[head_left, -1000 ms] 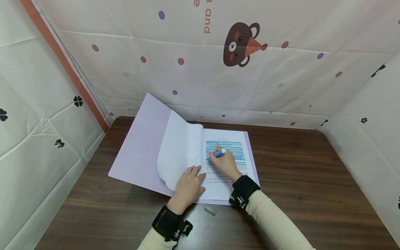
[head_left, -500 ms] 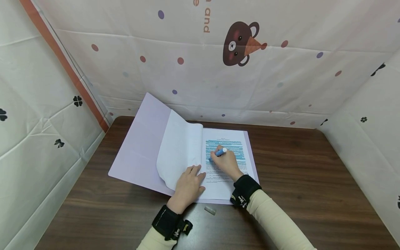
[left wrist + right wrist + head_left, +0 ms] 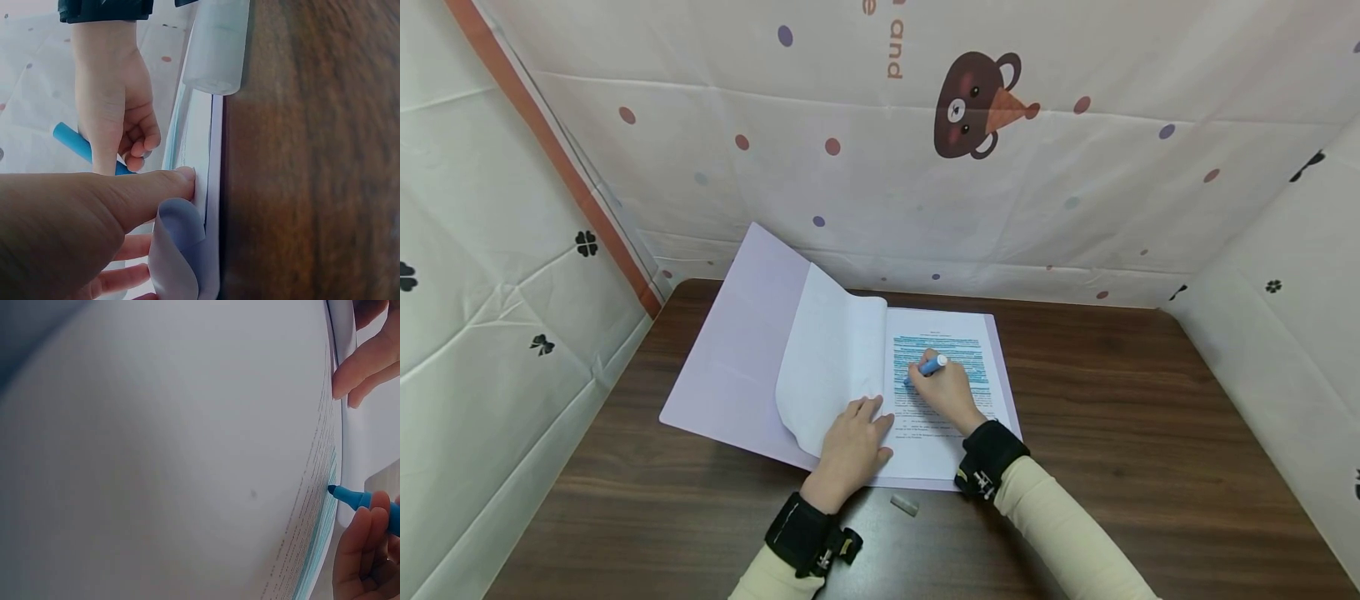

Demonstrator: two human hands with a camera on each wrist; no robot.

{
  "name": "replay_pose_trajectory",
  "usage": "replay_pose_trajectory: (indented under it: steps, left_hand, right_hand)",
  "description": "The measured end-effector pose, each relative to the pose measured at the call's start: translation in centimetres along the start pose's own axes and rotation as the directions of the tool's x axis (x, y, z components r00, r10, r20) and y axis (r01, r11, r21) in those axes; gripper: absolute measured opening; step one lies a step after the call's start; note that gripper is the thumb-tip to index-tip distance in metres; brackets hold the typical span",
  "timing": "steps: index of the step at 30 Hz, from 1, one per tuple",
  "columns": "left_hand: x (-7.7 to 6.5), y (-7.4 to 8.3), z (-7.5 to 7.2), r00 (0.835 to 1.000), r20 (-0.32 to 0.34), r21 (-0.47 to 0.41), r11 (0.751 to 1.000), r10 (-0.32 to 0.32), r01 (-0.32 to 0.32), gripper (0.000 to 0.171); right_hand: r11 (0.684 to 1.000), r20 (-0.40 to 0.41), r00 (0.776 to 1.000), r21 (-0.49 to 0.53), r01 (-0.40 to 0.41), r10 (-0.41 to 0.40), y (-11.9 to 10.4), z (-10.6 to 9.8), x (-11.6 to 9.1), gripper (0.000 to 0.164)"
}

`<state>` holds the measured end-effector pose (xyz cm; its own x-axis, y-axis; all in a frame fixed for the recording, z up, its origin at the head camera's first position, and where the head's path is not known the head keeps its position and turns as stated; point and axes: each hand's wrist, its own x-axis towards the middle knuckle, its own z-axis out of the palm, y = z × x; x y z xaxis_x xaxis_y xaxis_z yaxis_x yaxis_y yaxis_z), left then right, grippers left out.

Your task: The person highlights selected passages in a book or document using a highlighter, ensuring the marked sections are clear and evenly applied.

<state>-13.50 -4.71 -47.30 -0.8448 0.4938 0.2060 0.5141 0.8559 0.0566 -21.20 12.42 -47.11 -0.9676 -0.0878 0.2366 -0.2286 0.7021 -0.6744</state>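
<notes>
My right hand (image 3: 946, 393) pinches a blue highlighter (image 3: 354, 497), its dark tip right at the text lines on the left part of the printed page (image 3: 925, 454). Blue strokes cover the upper lines of that page; the lower lines are plain black print. My left hand (image 3: 852, 450) lies with fingers spread over the fold, its fingertips on the turned-back sheets (image 3: 831, 358) and the thumb on the printed page. In the left wrist view the thumb (image 3: 181, 175) touches the paper beside a curled sheet edge (image 3: 178, 244). A lilac folder (image 3: 730, 358) lies open under the papers.
A small grey cap-like cylinder (image 3: 905, 506) lies on the brown wooden table (image 3: 1120, 433), just in front of the folder; it looms large in the left wrist view. White patterned cloth (image 3: 700, 133) hangs behind the table and along both sides.
My right hand and the highlighter have shifted slightly to the right along a line of text. My left hand keeps its place on the papers.
</notes>
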Motion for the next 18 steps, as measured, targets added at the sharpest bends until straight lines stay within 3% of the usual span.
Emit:
replay_pose_trajectory:
  steps: [18]
  left_hand:
    - [-0.05,0.02,0.18,0.999,-0.034,-0.004,1.000,0.003,-0.003,0.043]
  right_hand:
    - [0.999,0.018,0.999,-0.013,-0.035,0.035,-0.26,-0.10,-0.04,0.025]
